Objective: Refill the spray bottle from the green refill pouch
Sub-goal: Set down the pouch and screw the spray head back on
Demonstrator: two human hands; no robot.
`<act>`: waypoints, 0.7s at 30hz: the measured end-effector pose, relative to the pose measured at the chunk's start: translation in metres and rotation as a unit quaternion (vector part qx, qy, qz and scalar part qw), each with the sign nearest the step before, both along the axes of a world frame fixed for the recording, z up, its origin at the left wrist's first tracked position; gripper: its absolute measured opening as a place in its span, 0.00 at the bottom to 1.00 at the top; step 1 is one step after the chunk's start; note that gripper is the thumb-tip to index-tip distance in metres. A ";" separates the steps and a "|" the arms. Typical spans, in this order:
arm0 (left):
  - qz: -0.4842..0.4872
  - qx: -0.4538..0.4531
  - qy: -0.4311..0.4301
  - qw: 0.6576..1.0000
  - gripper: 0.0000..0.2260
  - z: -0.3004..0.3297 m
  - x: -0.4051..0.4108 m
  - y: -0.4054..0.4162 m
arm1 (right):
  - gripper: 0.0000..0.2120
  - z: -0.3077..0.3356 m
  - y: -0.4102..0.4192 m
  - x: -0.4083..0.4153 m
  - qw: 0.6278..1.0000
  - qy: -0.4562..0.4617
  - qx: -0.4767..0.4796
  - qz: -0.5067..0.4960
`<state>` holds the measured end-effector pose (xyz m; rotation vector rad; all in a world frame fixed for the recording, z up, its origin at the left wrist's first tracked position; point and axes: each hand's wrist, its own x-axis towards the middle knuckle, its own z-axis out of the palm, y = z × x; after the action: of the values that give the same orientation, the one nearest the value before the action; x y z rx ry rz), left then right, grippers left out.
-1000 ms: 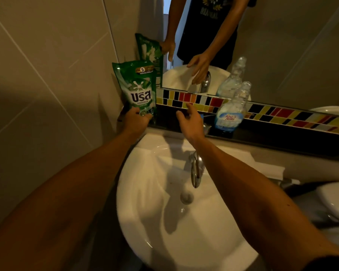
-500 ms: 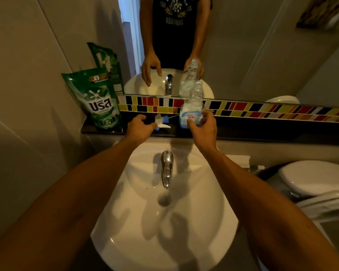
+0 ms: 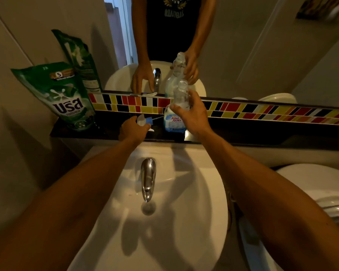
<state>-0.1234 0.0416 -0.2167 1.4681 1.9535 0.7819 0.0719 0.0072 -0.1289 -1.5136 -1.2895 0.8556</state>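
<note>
The green refill pouch (image 3: 67, 98) stands upright at the left end of the dark shelf (image 3: 262, 135), leaning on the wall. The clear spray bottle (image 3: 174, 120), its top uncapped, stands on the shelf behind the tap. My right hand (image 3: 192, 114) is wrapped around the bottle's neck and shoulder. The white-and-blue spray head (image 3: 145, 122) lies on the shelf just left of the bottle, and my left hand (image 3: 132, 132) closes its fingers on it. The pouch stands apart from both hands.
A white basin (image 3: 184, 222) with a chrome tap (image 3: 148, 178) lies below the shelf. A mirror (image 3: 243, 45) with a coloured tile strip (image 3: 262, 111) backs the shelf. A white toilet (image 3: 311, 188) stands at the right. Tiled wall closes the left side.
My left hand left the pouch and moved right to the spray head. My right hand reached the bottle and closed on its neck. The view shifted left to right.
</note>
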 end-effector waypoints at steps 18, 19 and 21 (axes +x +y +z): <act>0.092 0.058 -0.261 0.959 0.18 0.008 -0.019 0.004 | 0.27 0.008 -0.012 0.011 0.999 0.032 0.002 0.030; 0.085 0.062 -0.277 0.955 0.18 0.014 -0.024 0.003 | 0.26 0.011 -0.015 0.012 0.999 0.024 0.002 0.031; 0.065 0.078 -0.299 0.949 0.18 0.030 -0.036 0.003 | 0.24 0.017 -0.022 0.013 0.999 0.005 0.005 0.042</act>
<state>-0.1598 0.0443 -0.1864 1.0192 1.5515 1.2910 0.0851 -0.0147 -0.1122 -1.4539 -1.3550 0.9081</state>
